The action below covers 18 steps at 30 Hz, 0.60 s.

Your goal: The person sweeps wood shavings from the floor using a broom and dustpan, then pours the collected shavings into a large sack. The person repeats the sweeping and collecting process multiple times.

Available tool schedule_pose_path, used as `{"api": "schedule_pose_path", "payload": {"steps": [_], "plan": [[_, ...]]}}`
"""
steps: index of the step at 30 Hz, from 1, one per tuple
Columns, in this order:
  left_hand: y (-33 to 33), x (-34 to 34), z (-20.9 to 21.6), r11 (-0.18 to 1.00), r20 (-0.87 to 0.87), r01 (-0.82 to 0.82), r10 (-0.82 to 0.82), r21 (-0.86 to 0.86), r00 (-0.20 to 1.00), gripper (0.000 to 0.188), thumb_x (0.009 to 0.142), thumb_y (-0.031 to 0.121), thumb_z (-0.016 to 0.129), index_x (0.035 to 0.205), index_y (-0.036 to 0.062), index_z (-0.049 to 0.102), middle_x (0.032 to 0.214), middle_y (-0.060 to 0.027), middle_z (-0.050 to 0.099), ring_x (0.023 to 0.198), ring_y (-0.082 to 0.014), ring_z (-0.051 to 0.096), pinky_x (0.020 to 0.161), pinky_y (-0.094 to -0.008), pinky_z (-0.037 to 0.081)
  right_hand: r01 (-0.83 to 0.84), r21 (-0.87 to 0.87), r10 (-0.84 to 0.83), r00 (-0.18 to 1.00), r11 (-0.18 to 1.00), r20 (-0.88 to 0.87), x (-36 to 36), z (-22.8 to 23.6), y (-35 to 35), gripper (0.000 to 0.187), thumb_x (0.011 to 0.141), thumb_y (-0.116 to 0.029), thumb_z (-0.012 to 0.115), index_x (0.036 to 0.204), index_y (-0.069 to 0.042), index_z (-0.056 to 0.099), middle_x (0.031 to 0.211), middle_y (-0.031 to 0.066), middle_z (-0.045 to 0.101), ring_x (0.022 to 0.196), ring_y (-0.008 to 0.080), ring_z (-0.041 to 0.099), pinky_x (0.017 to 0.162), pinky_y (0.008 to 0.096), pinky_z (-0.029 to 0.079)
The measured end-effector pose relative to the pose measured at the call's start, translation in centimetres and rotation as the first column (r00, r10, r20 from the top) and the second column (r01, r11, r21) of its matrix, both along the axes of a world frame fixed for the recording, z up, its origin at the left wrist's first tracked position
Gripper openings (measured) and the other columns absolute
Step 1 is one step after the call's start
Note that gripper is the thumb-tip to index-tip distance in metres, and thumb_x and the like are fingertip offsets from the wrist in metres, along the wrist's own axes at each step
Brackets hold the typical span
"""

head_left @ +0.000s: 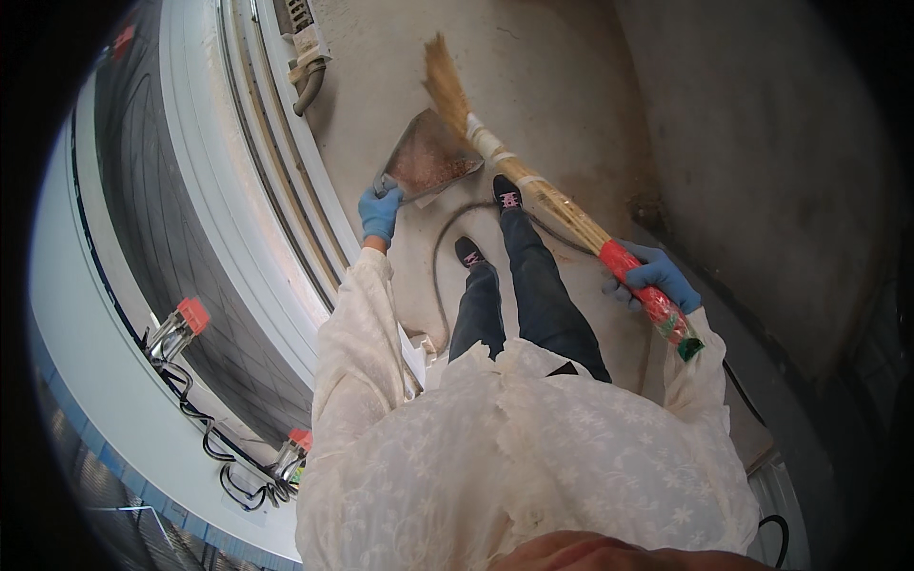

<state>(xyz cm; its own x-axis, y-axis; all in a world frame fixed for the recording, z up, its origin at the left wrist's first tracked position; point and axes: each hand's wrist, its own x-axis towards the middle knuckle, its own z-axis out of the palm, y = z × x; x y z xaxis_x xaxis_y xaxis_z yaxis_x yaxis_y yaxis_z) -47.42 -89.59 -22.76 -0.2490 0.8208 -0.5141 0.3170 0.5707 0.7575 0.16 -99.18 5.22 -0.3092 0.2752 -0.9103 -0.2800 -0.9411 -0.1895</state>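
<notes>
Grey floor (571, 86); blue-gloved right hand (657, 274) grips red-handled straw broom (562, 208), bristles (446, 81) toward 11 o'clock; blue-gloved left hand (379, 211) grips grey dustpan (413, 135), bristles' 6 o'clock.

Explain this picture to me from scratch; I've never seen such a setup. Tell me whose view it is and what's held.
There is no robot here, only a person in a cream floral-patterned top. The one picture comes from a wide fisheye camera on that person's head, looking down, so straight edges bend. The blue-gloved left hand grips a grey, scoop-shaped dustpan by its handle; reddish-brown debris lies in it. The blue-gloved right hand holds a long straw broom by its red-wrapped end, bristles pointing away from the person. On the grey floor, a long dark cord curves near dark shoes with pink laces. Along the left runs a long, pale structure.
</notes>
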Motion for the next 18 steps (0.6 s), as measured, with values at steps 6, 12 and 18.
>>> {"api": "schedule_pose_path", "payload": {"steps": [6,12,18], "plan": [[-2.2,-1.9,2.9,0.976,0.169,-0.207,0.193,0.071,0.967,0.027,0.079,0.006,0.068,0.103,-0.0049,0.069,0.092,-0.0100,0.071,0.077,-0.0157,0.066,0.071,-0.0283,0.054,0.153,0.083,-0.161,0.982,0.985,0.099,-1.1,-0.7,-3.0,0.072,0.073,-0.007,0.061,0.142,0.001,0.041,0.094,0.0194,0.067,0.066,0.0152,0.065,0.057,0.0250,0.055],[-8.1,-5.6,16.0,0.910,0.381,-0.398,0.328,0.118,0.864,0.025,0.082,0.001,0.060,0.104,-0.0072,0.068,0.095,-0.0133,0.070,0.079,-0.0176,0.067,0.073,-0.0264,0.055,0.228,0.195,-0.231,0.973,0.954,-0.009,-2.6,-9.0,-4.1,0.064,0.075,-0.008,0.064,0.135,0.002,0.045,0.095,0.0168,0.066,0.069,0.0163,0.065,0.058,0.0267,0.056],[-15.4,-10.1,35.4,0.823,-0.666,0.447,-0.117,0.350,0.737,0.025,0.088,0.000,0.054,0.108,-0.0070,0.067,0.105,-0.0175,0.068,0.088,-0.0245,0.067,0.071,-0.0287,0.054,0.426,-0.146,-0.448,0.812,0.893,-0.374,-8.6,-15.7,-5.5,0.048,0.081,-0.008,0.062,0.127,0.003,0.049,0.096,0.0179,0.067,0.067,0.0199,0.066,0.060,0.0286,0.059]]}}
